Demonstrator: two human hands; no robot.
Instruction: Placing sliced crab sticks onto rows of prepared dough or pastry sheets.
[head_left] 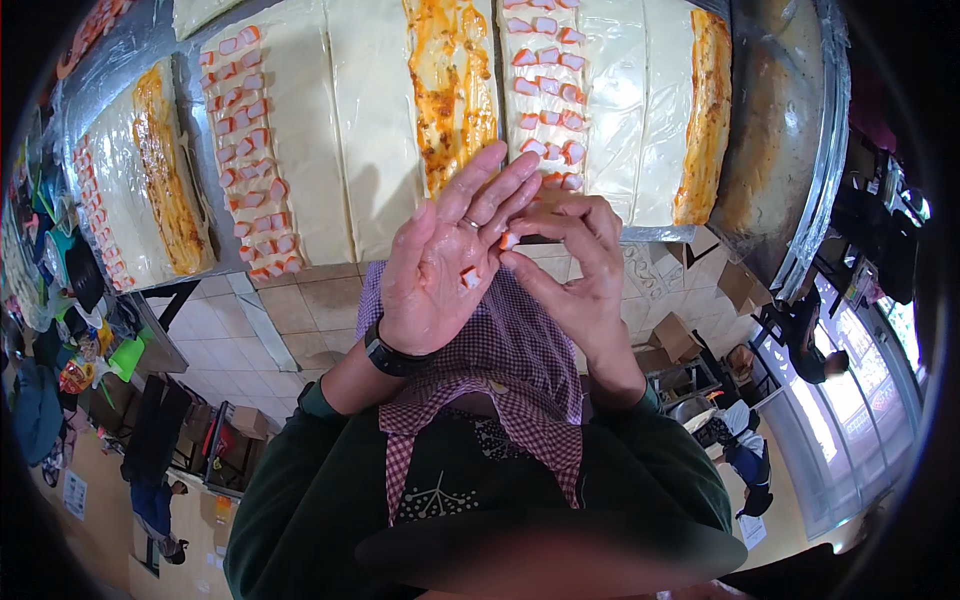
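Observation:
My left hand [440, 275] is turned palm up with its fingers stretched out. One small red-and-white crab stick piece [470, 277] lies loose on its wet-looking palm. Beside those fingers, my right hand [580, 255] pinches another crab stick piece [509, 240] between thumb and fingertips. Both hands are just in front of two large pale dough sheets. The left sheet [375, 130] bears rows of crab stick pieces [250, 165] along its left side and an orange-red sauce strip [450, 80] on its right. The right sheet [625, 110] is laid out likewise, its near rows partly hidden by my hands.
A smaller-looking dough sheet [130, 190] with pieces and sauce lies at the table's left. Clear plastic film [800, 200] wraps the right end. Below are a tiled floor [310, 310], cardboard boxes [675, 335] and people [745, 455] farther off on both sides.

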